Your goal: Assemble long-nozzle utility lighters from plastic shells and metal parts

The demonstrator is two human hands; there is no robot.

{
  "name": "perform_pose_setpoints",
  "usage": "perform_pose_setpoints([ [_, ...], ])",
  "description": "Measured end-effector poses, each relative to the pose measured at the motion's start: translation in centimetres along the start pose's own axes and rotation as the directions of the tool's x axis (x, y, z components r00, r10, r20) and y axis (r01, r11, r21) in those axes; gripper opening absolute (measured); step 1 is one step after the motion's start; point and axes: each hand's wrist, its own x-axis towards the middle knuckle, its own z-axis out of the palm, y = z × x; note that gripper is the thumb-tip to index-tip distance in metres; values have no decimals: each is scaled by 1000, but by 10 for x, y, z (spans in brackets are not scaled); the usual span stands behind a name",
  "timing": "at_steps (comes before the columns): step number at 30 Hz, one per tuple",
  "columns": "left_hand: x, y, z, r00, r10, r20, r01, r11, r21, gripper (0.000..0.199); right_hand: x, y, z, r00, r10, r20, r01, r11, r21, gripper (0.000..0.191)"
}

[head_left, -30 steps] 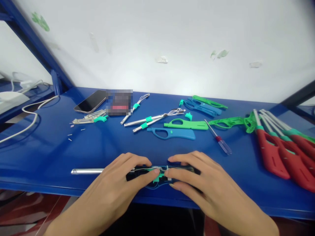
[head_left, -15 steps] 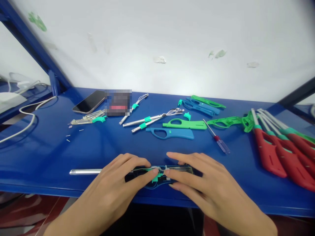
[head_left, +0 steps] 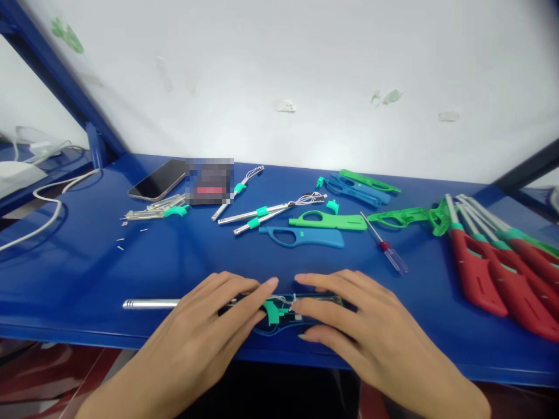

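Note:
An opened long-neck lighter [head_left: 276, 331] lies across the blue table before me. Its blue half-shell shows inner parts, thin white wires and a teal trigger [head_left: 273, 312]; the silver tube [head_left: 151, 304] sticks out to the left. My left hand [head_left: 218, 323] is closed around the shell where the tube enters, its index finger stretched above the trigger and the lower fingers partly hidden. My right hand [head_left: 349, 317] grips the shell's right end between far fingers and thumb, one fingertip on the white piece by the wires. Much of the shell is covered by both hands.
Behind lie a blue half-shell [head_left: 321, 237], a light green half-shell [head_left: 336, 221], silver tubes with wires [head_left: 251, 214] and a screwdriver [head_left: 391, 256]. Red lighters [head_left: 480, 273] are heaped at right. A phone [head_left: 159, 179], clear parts [head_left: 146, 214] and small screws [head_left: 120, 239] are at left.
My left thumb has drawn back from the wires, and the left index finger now reaches further right. More of the teal trigger shows. The right hand has barely moved.

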Motion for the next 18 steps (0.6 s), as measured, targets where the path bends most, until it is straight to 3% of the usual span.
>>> perform_pose_setpoints([
  [9,3,1,-1,1000,-19,10,19,996,-91,34,8,-3,-1,996,-13,85,18,998,-61,35],
  [18,3,1,-2,1000,-22,9,23,994,-105,29,6,-3,-1,997,-12,74,17,998,-61,35],
])
